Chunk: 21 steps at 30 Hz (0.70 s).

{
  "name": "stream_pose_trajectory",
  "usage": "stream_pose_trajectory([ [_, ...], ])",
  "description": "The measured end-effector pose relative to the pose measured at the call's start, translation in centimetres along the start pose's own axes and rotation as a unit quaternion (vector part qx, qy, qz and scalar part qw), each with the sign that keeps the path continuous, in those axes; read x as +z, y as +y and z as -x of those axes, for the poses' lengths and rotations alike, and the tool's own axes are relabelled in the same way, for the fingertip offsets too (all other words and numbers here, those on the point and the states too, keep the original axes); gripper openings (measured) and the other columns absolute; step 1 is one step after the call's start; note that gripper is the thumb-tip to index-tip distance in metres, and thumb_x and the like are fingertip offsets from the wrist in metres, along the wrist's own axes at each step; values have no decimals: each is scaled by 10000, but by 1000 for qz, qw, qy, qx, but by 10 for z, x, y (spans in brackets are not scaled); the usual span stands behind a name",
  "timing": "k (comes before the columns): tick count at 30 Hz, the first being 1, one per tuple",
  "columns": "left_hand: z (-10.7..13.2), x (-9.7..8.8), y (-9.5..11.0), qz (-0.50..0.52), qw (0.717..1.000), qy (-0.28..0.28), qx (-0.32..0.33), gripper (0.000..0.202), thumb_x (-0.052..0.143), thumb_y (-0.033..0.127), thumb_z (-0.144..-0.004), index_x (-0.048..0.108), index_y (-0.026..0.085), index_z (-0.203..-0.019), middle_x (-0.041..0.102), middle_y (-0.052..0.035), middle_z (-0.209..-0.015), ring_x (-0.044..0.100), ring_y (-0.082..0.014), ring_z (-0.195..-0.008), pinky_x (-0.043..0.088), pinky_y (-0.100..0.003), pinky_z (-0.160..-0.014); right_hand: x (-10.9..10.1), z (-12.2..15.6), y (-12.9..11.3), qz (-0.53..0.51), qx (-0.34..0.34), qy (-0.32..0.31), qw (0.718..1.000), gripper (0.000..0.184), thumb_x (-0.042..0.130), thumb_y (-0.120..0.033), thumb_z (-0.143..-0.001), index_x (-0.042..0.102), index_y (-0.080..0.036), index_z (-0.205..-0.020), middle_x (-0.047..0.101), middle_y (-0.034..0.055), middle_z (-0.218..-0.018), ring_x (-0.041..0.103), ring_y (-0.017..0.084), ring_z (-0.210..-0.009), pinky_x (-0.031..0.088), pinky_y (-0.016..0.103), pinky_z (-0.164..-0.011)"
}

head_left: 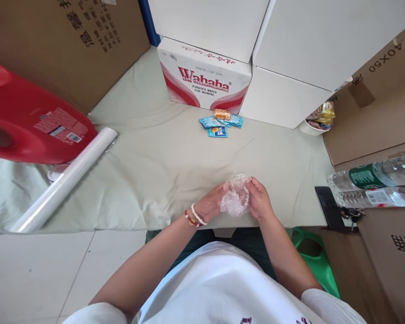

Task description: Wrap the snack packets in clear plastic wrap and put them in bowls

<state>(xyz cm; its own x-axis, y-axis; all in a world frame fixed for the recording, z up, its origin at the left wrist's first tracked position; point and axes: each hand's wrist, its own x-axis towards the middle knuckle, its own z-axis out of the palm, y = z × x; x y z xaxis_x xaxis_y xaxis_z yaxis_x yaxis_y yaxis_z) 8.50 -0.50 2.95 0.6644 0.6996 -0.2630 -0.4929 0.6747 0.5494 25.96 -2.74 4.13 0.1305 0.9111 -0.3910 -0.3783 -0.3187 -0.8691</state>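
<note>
A crumpled wad of clear plastic film (235, 200) is held between my two hands, close to the front edge of the cloth-covered table. My left hand (213, 201), with beaded bracelets at the wrist, grips the film's left side; its fingertips are partly hidden by the film. On the other side, my right hand (259, 198) pinches the film between thumb and fingers. Whether anything is inside the film cannot be made out. Beyond the hands lie several blue snack packets (218, 131) and an orange wrapped snack (222, 114).
A Wahaha carton (205, 78) and white boxes (286, 94) stand at the back. To the left are a red jug (37, 117) and a white film roll (65, 180). Bottles (374, 175), a black phone-like slab (329, 209), keys (353, 213) and a snack bowl (312, 128) are on the right.
</note>
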Motion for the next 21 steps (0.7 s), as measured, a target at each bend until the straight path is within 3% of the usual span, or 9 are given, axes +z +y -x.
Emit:
stream_pose_trajectory([
  [2, -2, 5, -5, -35, 999, -16, -12, 557, 937, 598, -666, 726, 159, -936, 739, -79, -920, 680, -200, -845, 537, -320, -787, -2, 4, 2, 15, -35, 25, 999, 450, 858, -609, -743, 583, -254, -777, 555, -62, -599, 449, 127, -498, 412, 265, -485],
  [5, 4, 4, -13, -68, 996, 49, -3, 453, 1009, 387, -609, 656, 162, -783, 712, -13, -848, 624, -117, -750, 477, -242, -723, -11, 3, 1, 24, -95, 71, 993, 472, 846, -628, -742, 566, -250, -774, 543, -64, -637, 460, 122, -553, 427, 255, -537],
  [7, 8, 0, -17, -72, 994, 78, -3, 471, 1010, 393, -604, 631, 161, -762, 712, -9, -866, 618, -105, -741, 468, -233, -711, -17, 2, 1, 13, -109, 105, 988, 495, 855, -635, -713, 551, -248, -770, 546, -60, -679, 452, 115, -574, 413, 246, -532],
  [9, 11, -2, -20, -70, 994, 79, -10, 489, 1004, 427, -612, 675, 172, -867, 735, -29, -955, 645, -122, -786, 486, -248, -734, -20, 0, 4, -4, -94, 129, 987, 513, 853, -648, -692, 540, -251, -776, 531, -61, -687, 416, 107, -553, 366, 236, -485],
  [12, 13, -3, -19, -80, 995, 49, -25, 662, 1002, 480, -606, 709, 221, -1140, 757, -63, -1085, 687, -163, -882, 503, -279, -789, -21, -1, 13, -18, -83, 142, 986, 520, 840, -665, -698, 531, -255, -777, 518, -57, -680, 412, 103, -543, 350, 230, -465],
  [14, 14, -3, -16, -110, 993, 20, -45, 717, 992, 522, -603, 717, 231, -1198, 765, -74, -1082, 697, -189, -930, 501, -295, -823, -22, -2, 18, -12, -91, 144, 985, 513, 821, -675, -721, 526, -258, -777, 524, -47, -682, 443, 112, -552, 376, 239, -474],
  [18, 17, -4, -11, -235, 970, 4, -68, 546, 991, 491, -589, 790, 200, -1004, 764, -52, -970, 667, -189, -891, 496, -295, -809, -30, -7, 21, -12, -107, 156, 982, 511, 795, -690, -757, 514, -264, -783, 513, -49, -658, 423, 112, -508, 354, 253, -438],
  [21, 20, -5, -11, -260, 963, 50, -43, 454, 968, 511, -611, 801, 196, -893, 767, -52, -981, 652, -183, -875, 501, -283, -757, -38, -7, 16, -44, -100, 187, 976, 543, 792, -734, -742, 535, -261, -813, 509, -59, -641, 354, 92, -460, 270, 243, -392],
])
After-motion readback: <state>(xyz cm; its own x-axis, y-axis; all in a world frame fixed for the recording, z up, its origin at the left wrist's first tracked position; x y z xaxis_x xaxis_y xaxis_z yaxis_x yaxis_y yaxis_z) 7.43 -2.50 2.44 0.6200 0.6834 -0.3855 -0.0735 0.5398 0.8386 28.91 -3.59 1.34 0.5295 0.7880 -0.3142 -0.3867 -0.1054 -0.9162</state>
